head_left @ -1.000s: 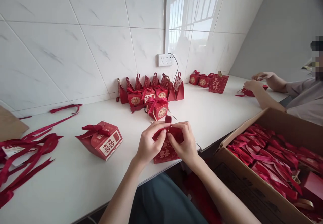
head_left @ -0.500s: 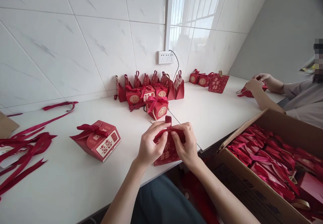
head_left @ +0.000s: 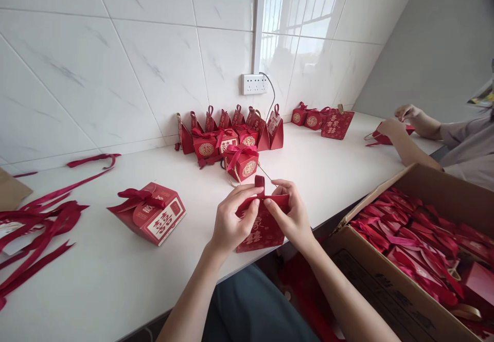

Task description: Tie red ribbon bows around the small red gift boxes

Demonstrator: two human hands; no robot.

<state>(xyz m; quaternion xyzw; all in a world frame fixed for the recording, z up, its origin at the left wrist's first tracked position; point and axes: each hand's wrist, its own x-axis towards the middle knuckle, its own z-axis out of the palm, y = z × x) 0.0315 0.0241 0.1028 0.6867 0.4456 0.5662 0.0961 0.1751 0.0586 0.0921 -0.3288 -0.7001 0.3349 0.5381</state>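
A red gift box point(head_left: 268, 234) with pale Chinese characters stands upright at the table's front edge, a ribbon loop point(head_left: 260, 185) rising from its top. My left hand point(head_left: 233, 221) pinches the top edge on the left of the loop, thumb in front and fingers behind. On the right side, my right hand point(head_left: 295, 218) grips the same edge, its thumb tip close to the loop and its index finger raised above the rim. Its other fingers are partly hidden behind the box. Left of my hands lies a tilted red gift box point(head_left: 148, 213) with a bow.
Several finished-looking red boxes point(head_left: 206, 146) line the wall below a socket strip point(head_left: 254, 84). Loose red ribbons point(head_left: 50, 229) lie at left. A cardboard carton point(head_left: 370, 265) of red boxes stands at right. Beyond it, another person's hands point(head_left: 397, 123) handle a red box.
My right hand has shifted slightly right along the top edge and its index finger has lifted, uncovering more of the box's front. My left hand keeps its pinch. The view has shifted slightly.
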